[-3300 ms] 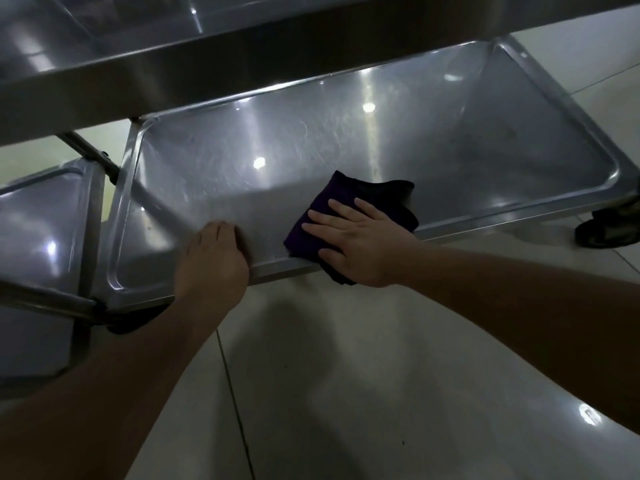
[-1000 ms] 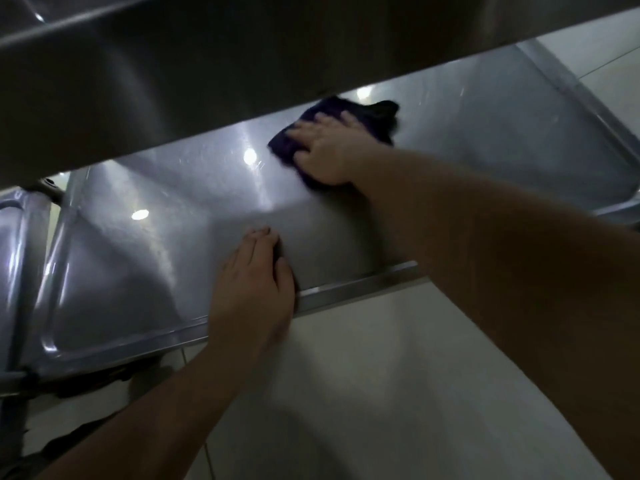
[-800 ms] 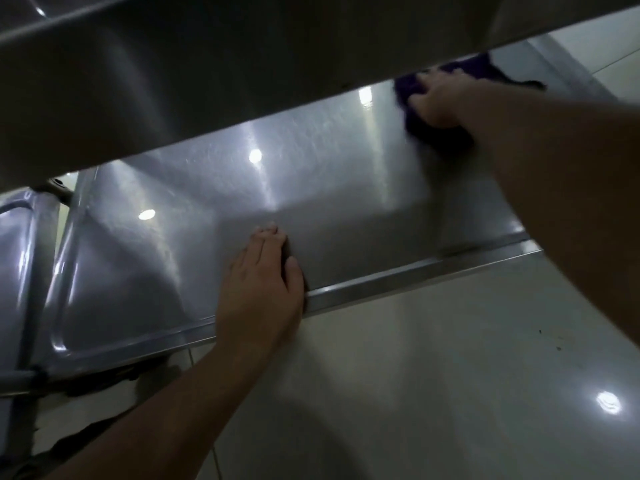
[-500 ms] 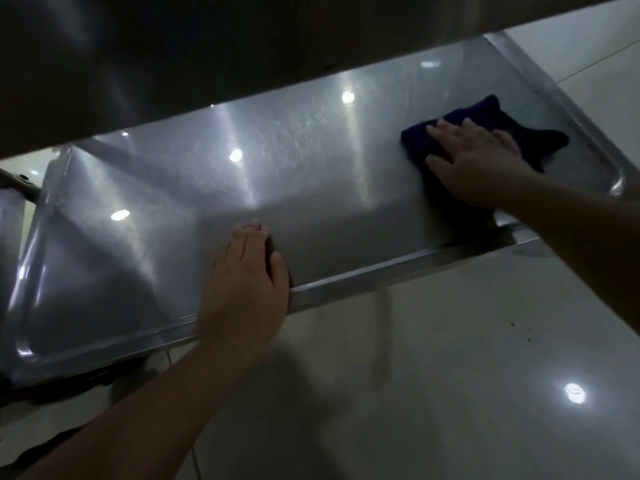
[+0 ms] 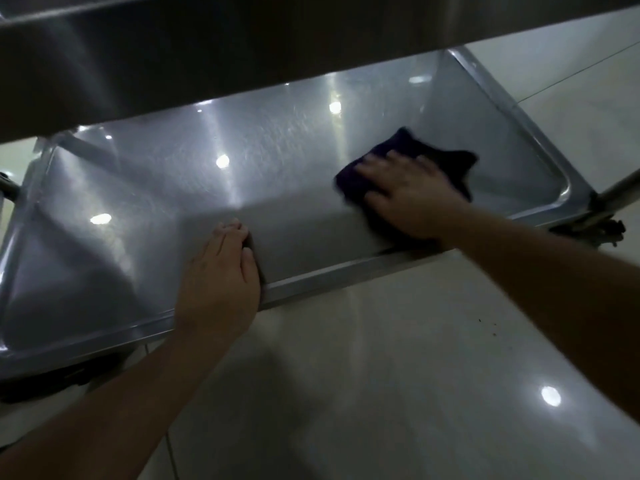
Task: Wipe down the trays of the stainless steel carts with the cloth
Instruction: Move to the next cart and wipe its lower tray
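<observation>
Right hand lies flat, fingers spread, pressing dark cloth onto right part of lower tray. Left hand rests on tray's near rim, fingers straight, holding nothing. Upper shelf overhangs.

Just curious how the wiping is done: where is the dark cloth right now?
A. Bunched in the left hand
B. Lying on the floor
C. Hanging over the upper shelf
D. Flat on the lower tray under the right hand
D: the right hand presses the dark cloth flat on the lower tray, while the left hand rests on the tray's front rim.
</observation>
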### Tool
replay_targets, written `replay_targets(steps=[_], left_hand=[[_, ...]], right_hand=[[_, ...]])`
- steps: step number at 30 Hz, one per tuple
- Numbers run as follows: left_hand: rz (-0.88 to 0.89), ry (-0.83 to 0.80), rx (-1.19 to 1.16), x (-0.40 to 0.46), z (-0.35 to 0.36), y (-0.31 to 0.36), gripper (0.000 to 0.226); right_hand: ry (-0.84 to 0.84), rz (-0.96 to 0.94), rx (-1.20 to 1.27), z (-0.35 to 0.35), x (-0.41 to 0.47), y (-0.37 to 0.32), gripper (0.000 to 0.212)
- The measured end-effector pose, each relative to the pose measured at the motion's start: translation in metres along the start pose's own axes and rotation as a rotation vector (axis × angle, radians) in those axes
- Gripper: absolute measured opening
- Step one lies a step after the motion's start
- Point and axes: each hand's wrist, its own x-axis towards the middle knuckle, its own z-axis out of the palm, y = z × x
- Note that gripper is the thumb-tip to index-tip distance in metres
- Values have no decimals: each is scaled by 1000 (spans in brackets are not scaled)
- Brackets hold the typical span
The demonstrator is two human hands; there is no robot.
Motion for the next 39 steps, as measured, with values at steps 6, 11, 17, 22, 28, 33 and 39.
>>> replay_targets(steps=[6,11,17,22,28,33,39], left_hand=[[14,27,55,0,2,1,48],[0,58,61,1,7,5,44],[-6,60,55,3,11,3,45],[2,16,30,2,7,2,51],[19,26,24,-1,2,3,48],[36,47,22,-1,2,3,47],[28,77,60,-2,4,4,47]], right_hand=[[-10,407,64,-30,3,113,63],[113,576,96,-6,-59,105,65],[134,394,66,13,-78,-2,64],[17,-114,85,31,-59,-110,65],[5,-88,-6,5,15,-56,65],[-12,203,13,-24,51,44,69],[38,429,33,-34,14,145,69]])
